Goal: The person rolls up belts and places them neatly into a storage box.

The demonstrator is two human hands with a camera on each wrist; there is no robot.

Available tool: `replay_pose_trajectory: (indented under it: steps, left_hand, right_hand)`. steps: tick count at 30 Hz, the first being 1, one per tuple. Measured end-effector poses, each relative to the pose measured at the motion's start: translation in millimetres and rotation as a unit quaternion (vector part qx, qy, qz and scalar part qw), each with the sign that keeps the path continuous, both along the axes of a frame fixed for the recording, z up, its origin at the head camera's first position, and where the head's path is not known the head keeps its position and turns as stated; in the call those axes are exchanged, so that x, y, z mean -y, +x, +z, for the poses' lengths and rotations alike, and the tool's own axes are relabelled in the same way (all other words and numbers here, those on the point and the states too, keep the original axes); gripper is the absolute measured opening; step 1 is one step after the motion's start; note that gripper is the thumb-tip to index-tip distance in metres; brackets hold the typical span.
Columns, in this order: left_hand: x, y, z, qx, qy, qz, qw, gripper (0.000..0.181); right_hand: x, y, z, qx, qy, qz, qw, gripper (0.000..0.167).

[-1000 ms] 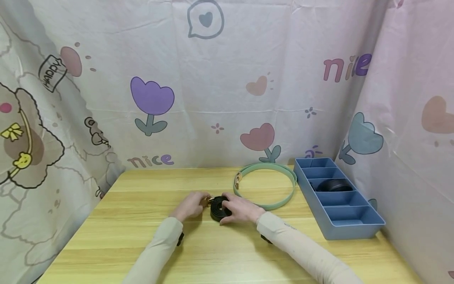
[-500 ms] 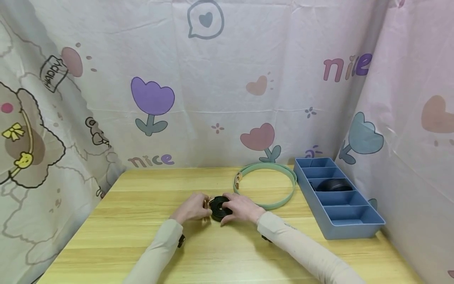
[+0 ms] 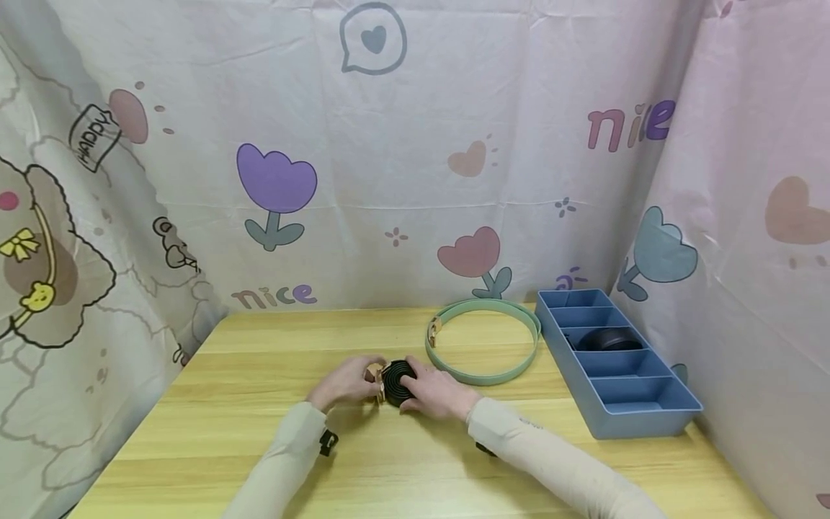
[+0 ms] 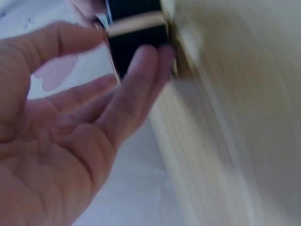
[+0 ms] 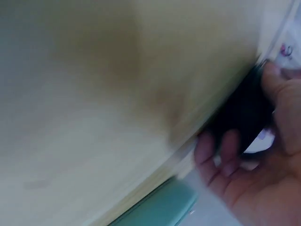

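the left hand pinches the gold-toned metal buckle of a tightly coiled black belt on the yellow wood-grain counter; the right hand grips the coil's opposite side. just beyond lies a looped pale green belt, beside a blue rectangular five-compartment tray.

Before you is a pale yellow, wood-grained table. At your twelve o'clock the black coiled belt rests on it; at one o'clock lies the looped green belt; just beside that, at two, sits the blue divided tray.
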State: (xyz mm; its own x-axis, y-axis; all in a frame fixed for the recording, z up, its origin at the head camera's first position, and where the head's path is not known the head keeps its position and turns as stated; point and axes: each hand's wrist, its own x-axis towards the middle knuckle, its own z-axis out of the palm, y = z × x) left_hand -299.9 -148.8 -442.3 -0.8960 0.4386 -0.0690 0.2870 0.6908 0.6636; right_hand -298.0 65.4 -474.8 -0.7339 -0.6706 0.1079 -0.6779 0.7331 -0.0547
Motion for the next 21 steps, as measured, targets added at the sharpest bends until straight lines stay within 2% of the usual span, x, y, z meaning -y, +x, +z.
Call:
replay_pose_trajectory:
  steps: [3, 5, 8, 11, 13, 17, 21]
  left_hand:
    - [-6.1, 3.7, 1.6, -0.017, -0.029, 0.002, 0.9994, 0.059]
    - [-8.7, 5.3, 2.5, -0.027, -0.046, -0.007, 0.9986, 0.060]
    - [-9.6, 6.9, 4.3, -0.049, -0.078, -0.032, 0.9953, 0.060]
    - [-9.2, 8.1, 5.4, -0.075, -0.110, -0.063, 0.9891, 0.060]
    - [-9.3, 8.5, 5.4, -0.081, -0.122, -0.073, 0.9865, 0.062]
    - [-10.6, 6.0, 2.0, -0.117, -0.149, -0.081, 0.9785, 0.071]
    - [-10.3, 0.0, -3.9, -0.175, -0.191, -0.094, 0.9612, 0.069]
  right_hand:
    - [4.9, 8.6, 2.2, 0.017, 0.012, -0.027, 0.9994, 0.045]
    - [5.6, 10.9, 1.8, 0.015, 0.010, -0.030, 0.9994, 0.045]
    - [5.1, 12.0, 0.3, 0.009, -0.001, -0.027, 0.9996, 0.042]
    - [3.5, 11.2, -1.1, 0.005, -0.011, -0.021, 0.9997, 0.039]
    - [2.4, 9.9, -1.6, 0.003, -0.018, -0.017, 0.9997, 0.037]
    - [0.1, 7.0, -0.2, 0.002, -0.026, -0.011, 0.9996, 0.033]
    - [-1.8, 3.0, -0.5, -0.004, -0.017, 0.007, 0.9998, 0.035]
